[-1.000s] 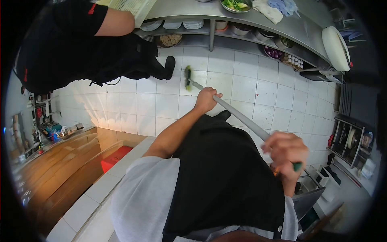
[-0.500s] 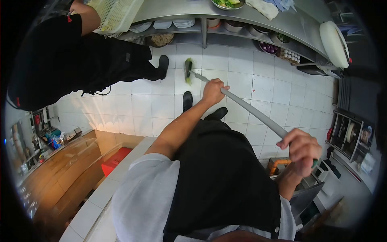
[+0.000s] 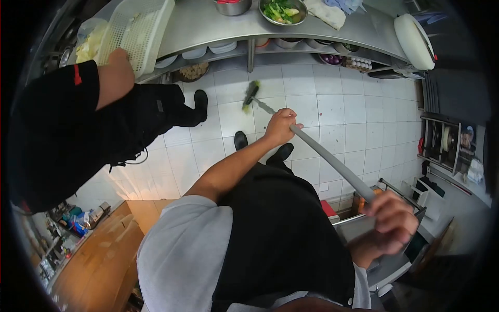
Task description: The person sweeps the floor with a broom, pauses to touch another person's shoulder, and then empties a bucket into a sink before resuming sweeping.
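Observation:
A broom [image 3: 332,159] with a long grey handle slants across the front of my body. My left hand [image 3: 281,126] wraps round the lower part of the handle. Higher up, near the top end, my right hand [image 3: 392,221] grips it, somewhat blurred. The dark broom head [image 3: 251,94] with green bristles rests on the white tiled floor [image 3: 332,138], ahead of my black shoes. The handle's top end is hidden by my right hand.
A co-worker in black [image 3: 104,114] stands at left, one arm by a white perforated crate [image 3: 136,41]. Ahead runs a steel counter [image 3: 208,31] with a bowl of greens [image 3: 283,11]; its lower shelf holds plates, pots and eggs [image 3: 358,64]. A rack [image 3: 442,143] stands at right.
The broom head has turned and shifted slightly right on the floor. My view has swung, showing more of the counter. The co-worker's arm appears lower, beside the crate.

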The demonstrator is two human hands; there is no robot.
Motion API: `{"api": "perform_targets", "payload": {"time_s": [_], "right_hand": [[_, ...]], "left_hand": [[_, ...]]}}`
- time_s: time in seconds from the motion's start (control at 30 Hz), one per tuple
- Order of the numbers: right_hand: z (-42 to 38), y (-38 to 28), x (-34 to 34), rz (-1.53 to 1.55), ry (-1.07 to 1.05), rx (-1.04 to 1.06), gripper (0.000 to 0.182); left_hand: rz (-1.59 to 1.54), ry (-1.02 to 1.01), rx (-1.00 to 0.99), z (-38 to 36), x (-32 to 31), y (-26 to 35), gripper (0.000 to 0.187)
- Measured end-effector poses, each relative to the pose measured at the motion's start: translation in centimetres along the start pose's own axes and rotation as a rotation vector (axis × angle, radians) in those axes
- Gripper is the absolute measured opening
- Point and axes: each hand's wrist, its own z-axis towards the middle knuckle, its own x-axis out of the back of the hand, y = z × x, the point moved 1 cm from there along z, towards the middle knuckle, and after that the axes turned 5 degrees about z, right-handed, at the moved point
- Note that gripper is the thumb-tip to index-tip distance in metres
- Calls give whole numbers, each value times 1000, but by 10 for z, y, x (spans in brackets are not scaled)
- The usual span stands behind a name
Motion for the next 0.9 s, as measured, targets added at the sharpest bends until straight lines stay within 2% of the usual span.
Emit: {"api": "perform_targets", "payload": {"time_s": [0.1,0.13,0.17,0.2,0.23,0.3,0.33,0.4,0.43,0.47,0.5,0.53,0.6,0.63,0.67,0.73,0.77,0.8,0.83,0.9], "right_hand": [[1,-1,-2,76,-36,-15,41],[-2,15,-8,44,-25,-36,38],[-5,41,-18,13,-14,-59,36],[-3,65,-29,-19,-36,-134,32],[0,83,-43,-50,-58,-208,28],[6,89,-73,-82,-109,-214,24],[9,88,-84,-110,-163,-226,19],[11,67,-92,-169,-120,-218,21],[11,54,-91,-186,-88,-210,24],[11,41,-89,-204,-57,-199,27],[8,26,-85,-207,-41,-188,30],[4,12,-76,-213,-22,-173,33],[-13,-13,-42,-19,-93,27,37],[-22,-20,-26,-22,-79,24,37],[-31,-26,-10,42,-139,26,40],[-42,-28,2,104,-194,22,42],[-42,-16,1,125,-210,-64,42],[-44,-3,-1,148,-222,-154,42],[-46,13,-8,124,-162,-221,40],[-50,29,-13,107,-70,-285,39]], "left_hand": [[-11,68,17,-3,32,-14,27],[-16,68,7,-1,41,-31,27],[64,89,93,1,46,-62,28],[145,109,180,2,47,-88,29],[142,108,172,4,45,-108,29],[140,-110,262,6,39,-138,32],[137,-116,260,5,28,-142,32],[-44,3,48,0,-1,-122,33],[-48,0,51,-2,-10,-112,33],[-69,-141,48,1,-14,-95,33],[-90,-281,40,4,-11,-78,33],[-93,-282,31,6,-1,-57,33],[-91,-180,-43,-2,27,-6,22],[-89,-186,-88,-7,44,10,22],[-90,-198,-89,-21,51,6,22],[-104,-373,-42,-51,54,-14,25],[-106,-380,-44,-62,50,-31,25],[2,-449,61,-75,42,-52,27],[114,-527,167,-89,31,-64,29],[199,-550,188,-96,0,-66,30]]}}
